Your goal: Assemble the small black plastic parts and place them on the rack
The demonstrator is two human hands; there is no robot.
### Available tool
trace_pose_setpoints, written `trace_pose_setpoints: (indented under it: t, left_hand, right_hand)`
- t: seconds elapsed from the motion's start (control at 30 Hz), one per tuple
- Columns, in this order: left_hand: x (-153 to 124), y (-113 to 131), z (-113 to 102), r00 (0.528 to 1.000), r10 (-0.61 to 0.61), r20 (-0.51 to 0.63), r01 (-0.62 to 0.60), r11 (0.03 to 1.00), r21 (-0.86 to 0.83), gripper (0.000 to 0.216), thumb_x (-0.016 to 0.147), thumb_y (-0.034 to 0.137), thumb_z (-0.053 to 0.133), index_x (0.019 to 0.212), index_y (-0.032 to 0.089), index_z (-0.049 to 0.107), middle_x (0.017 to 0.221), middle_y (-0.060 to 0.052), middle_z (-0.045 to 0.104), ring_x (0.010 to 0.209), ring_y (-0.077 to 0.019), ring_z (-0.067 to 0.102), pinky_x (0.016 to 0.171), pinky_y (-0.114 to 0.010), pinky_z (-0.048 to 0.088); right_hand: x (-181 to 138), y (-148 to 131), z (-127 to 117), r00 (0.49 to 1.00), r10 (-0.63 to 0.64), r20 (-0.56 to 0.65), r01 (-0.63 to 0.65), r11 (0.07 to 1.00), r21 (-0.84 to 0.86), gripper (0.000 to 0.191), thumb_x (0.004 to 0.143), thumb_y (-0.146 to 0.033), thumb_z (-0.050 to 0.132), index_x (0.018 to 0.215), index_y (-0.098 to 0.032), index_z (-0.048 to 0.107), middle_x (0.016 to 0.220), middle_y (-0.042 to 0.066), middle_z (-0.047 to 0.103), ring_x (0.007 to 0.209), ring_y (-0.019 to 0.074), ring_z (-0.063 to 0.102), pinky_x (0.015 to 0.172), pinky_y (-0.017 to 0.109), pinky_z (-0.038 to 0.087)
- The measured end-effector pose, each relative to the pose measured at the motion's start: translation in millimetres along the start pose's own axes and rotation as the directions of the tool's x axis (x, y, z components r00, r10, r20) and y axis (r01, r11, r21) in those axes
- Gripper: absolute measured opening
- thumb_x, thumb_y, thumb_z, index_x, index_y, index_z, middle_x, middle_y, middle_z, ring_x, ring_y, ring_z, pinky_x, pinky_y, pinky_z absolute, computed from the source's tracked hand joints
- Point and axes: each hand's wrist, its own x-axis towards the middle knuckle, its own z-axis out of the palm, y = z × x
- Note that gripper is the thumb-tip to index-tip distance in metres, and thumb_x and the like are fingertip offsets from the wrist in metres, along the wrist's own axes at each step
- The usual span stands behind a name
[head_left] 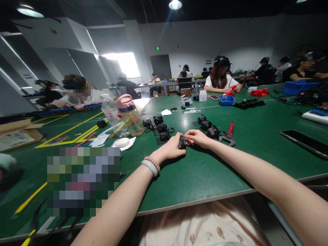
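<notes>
My left hand (172, 147), with a bangle and a beaded bracelet at its wrist, is closed on a small black plastic part (182, 143) just above the green table. Close beside it, my right hand (196, 138) has its fingers pinched together at the part's right side. What those fingertips hold, if anything, is too small to make out. Black round-bodied parts (164, 136) lie in a group behind my left hand. A similar group of black parts (212, 131) sits beyond my right hand. Right of that group lies a red-handled clamp-like tool (230, 134).
A pink-lidded bottle (130, 116) and a clear plastic bottle (112, 112) stand at the left. A phone (304, 141) lies at the right. Farther back are a blue bin (227, 100), a white box (202, 95) and a seated person (221, 77). The table's front edge (200, 204) is near my lap.
</notes>
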Motion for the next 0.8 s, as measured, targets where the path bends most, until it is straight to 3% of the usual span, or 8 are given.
trace_pose_setpoints:
  t: [0.3,0.8]
  left_hand:
    - [0.5,0.1,-0.7,1.000,0.026,-0.011,-0.026,1.000,0.015,0.051,0.058,0.024,0.053,0.106,0.016,0.036,0.085,-0.003,0.049,0.074,-0.0167,0.049,0.067,-0.029,0.039]
    - [0.0,3.8,-2.3,1.000,0.000,-0.002,0.000,1.000,-0.006,0.053,0.057,0.024,0.053,0.106,0.015,0.036,0.084,-0.004,0.049,0.073,-0.0164,0.049,0.067,-0.029,0.039]
  right_hand:
    - [2.5,6.7,3.8,0.984,-0.105,-0.142,0.079,0.981,-0.176,0.023,0.063,-0.034,0.059,0.072,-0.013,0.054,0.055,-0.002,0.055,0.047,0.0091,0.053,0.046,0.020,0.044]
    - [2.1,8.5,5.7,0.969,-0.138,-0.207,0.073,0.954,-0.292,0.019,0.066,-0.033,0.054,0.071,-0.015,0.054,0.059,-0.001,0.056,0.049,0.0100,0.056,0.046,0.021,0.046]
